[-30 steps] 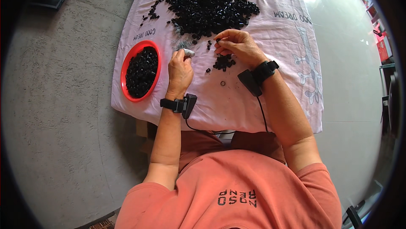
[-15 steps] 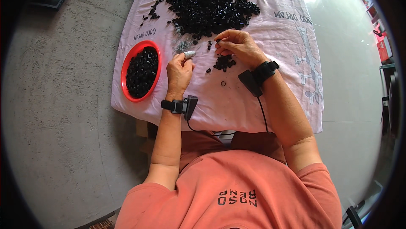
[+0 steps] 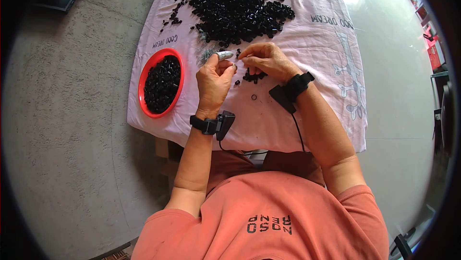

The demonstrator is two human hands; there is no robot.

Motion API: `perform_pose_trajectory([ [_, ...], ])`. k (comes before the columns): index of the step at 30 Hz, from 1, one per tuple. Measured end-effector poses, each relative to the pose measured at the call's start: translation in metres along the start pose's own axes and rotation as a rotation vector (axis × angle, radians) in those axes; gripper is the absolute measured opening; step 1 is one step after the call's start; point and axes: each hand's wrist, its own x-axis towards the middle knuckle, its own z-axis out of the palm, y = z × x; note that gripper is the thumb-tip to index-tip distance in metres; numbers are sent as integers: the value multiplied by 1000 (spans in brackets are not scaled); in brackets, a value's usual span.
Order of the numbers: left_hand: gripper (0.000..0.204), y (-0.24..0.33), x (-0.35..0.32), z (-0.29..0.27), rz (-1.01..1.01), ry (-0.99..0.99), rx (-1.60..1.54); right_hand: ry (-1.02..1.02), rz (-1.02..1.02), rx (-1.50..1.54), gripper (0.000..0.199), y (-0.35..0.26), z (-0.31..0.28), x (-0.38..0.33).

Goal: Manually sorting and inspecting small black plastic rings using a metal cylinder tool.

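Note:
My left hand (image 3: 214, 80) is closed around a small silvery metal piece (image 3: 224, 55) that sticks out near the thumb. My right hand (image 3: 265, 59) is just to its right, fingertips pinched together on a tiny black part, almost touching the metal piece. Under my right hand lies a small cluster of black parts (image 3: 253, 75), and a single black ring (image 3: 254, 97) lies on the cloth nearer to me. A big heap of small black parts (image 3: 235, 5) covers the far side of the white cloth (image 3: 317, 82).
A red round bowl (image 3: 145, 74) filled with black parts stands at the cloth's left edge. Loose black bits (image 3: 173, 17) are scattered near the heap's left side. Grey concrete floor (image 3: 72, 130) surrounds the low table. Both wrists carry black strapped devices.
My left hand has lifted slightly and turned the metal piece toward my right hand. My right hand's fingers have closed in toward it. The rest stays the same.

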Motion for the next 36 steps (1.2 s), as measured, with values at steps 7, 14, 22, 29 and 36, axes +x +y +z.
perform_pose_trajectory([
  [7, 17, 18, 1, 12, -22, -53, 24, 1, -40, 5, 14, 6, 2, 2],
  [14, 19, 6, -4, 12, -190, -8, -294, 1, -24, -28, 10, 5, 5, 4],
  [22, 17, -10, 4, -1, -180, 124, -267, 94, -14, -110, 8, 8, 8, 6],
  [29, 14, -18, -1, -5, -206, 142, -205, 116, -32, -43, 13, 11, 8, 6],
  [36, 16, -10, -1, -2, -196, 86, -181, 255, -105, 235, 20, 10, -7, 4],
])
